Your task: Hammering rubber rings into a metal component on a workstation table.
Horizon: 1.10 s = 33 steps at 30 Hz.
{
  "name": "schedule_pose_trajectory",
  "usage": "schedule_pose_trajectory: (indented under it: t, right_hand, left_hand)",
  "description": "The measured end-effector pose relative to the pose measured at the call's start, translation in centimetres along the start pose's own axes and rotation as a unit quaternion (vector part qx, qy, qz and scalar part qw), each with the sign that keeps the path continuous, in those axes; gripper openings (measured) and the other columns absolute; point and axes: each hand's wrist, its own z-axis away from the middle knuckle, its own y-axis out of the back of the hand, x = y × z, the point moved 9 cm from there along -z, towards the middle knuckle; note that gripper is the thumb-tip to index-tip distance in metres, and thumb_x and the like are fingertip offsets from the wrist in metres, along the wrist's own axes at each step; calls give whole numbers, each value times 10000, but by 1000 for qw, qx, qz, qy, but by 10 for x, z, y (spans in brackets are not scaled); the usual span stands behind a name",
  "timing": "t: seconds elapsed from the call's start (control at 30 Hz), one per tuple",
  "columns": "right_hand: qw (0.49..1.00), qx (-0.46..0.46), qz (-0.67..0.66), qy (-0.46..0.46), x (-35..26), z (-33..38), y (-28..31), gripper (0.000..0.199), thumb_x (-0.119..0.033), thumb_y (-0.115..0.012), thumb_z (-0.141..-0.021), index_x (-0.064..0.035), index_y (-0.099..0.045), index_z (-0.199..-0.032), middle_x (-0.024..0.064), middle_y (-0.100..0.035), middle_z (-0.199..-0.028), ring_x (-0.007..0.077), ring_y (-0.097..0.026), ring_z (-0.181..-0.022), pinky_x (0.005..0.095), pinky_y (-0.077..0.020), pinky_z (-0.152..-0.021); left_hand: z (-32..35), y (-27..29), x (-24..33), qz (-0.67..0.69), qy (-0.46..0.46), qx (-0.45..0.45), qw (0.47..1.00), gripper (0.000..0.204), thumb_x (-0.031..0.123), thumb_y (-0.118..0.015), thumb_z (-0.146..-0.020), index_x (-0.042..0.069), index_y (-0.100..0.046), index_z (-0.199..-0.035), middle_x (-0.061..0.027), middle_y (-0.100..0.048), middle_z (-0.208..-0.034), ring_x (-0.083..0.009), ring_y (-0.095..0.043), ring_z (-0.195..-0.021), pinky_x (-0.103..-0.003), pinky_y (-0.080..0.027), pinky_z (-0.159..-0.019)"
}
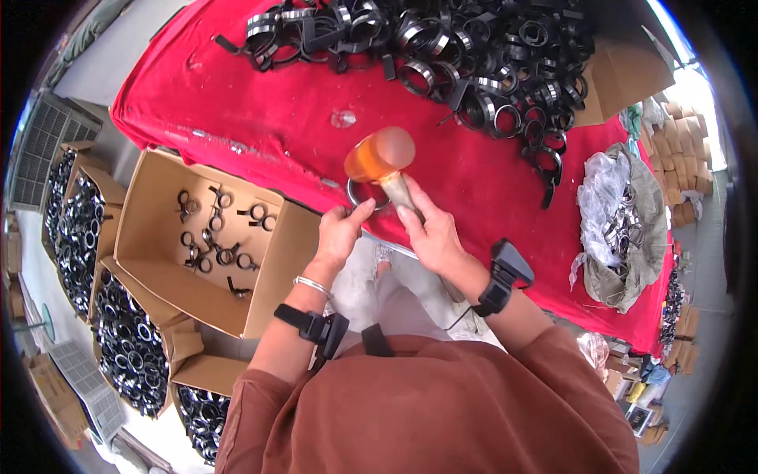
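Note:
My left hand (339, 237) pinches a metal ring (353, 193) at the near edge of the red-covered table (284, 118). Part of the ring lies hidden behind the mallet and my fingers. In my right hand (436, 237) is a mallet (379, 156) with an amber, translucent head, gripped by its pale handle. The mallet's head is just above and beside the ring; whether they touch I cannot tell. Both hands are closed and close together. At the table's far side lies a large heap of black fittings with shiny metal rings (418, 75).
A cardboard box (264, 280) with several ring fittings (227, 253) stands left of the table. More boxes full of rings (130, 347) sit further left. On the table's right lies a cloth sack (643, 261) with clear plastic and metal rings. An open carton (624, 75) adjoins the heap.

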Motion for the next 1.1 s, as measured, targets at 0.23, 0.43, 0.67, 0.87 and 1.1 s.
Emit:
schedule_pose_trajectory:
  t: [0.23, 0.43, 0.67, 0.87, 1.1]
  right_hand:
    - [995, -16, -55, -83, 34, 48, 52, 500, -157, -515, -894, -117, -369, -1371, 86, -603, -747, 157, -583, -609, 280, -480, -599]
    - [977, 53, -154, -138, 83, 58, 84, 508, -155, -482, -921, -136, -320, -1403, 6, -512, -674, 52, -470, -527, 212, -430, -491]
    - [935, 40, -271, -224, 117, 60, 90, 521, -234, -405, -961, -159, -205, -1437, 38, -512, -710, 91, -494, -540, 228, -434, -476]
    - [925, 47, -291, -239, 118, 58, 90, 499, -229, -413, -959, -145, -249, -1423, 20, -491, -681, 85, -473, -524, 225, -421, -458]
    - [922, 37, -307, -234, 114, 56, 93, 489, -229, -412, -959, -122, -264, -1413, 20, -496, -680, 83, -476, -541, 232, -427, -481]
  left_hand:
    - [35, 139, -12, 64, -7, 35, 997, 333, 342, -666, -803, 35, -620, -924, -1, -558, -748, -99, -495, -653, -239, -416, -596]
    - [39, 226, 89, -443, -187, 287, 829, 378, 229, -635, -793, -54, -576, -1038, -201, -555, -1055, -345, -500, -1037, -425, -391, -896]
    - [-18, -86, 225, -405, -505, 40, 761, 167, 187, -623, -818, 23, -620, -848, -160, -600, -790, -338, -593, -731, -403, -472, -635]
    - [-108, -194, 235, -444, -349, 63, 823, 411, 338, -679, -733, -18, -596, -921, -228, -640, -900, -380, -613, -878, -426, -494, -765]
    - [-146, -217, 252, -184, -93, -146, 968, 218, 125, -521, -750, -79, -595, -771, -143, -596, -744, -204, -586, -695, -303, -481, -597]
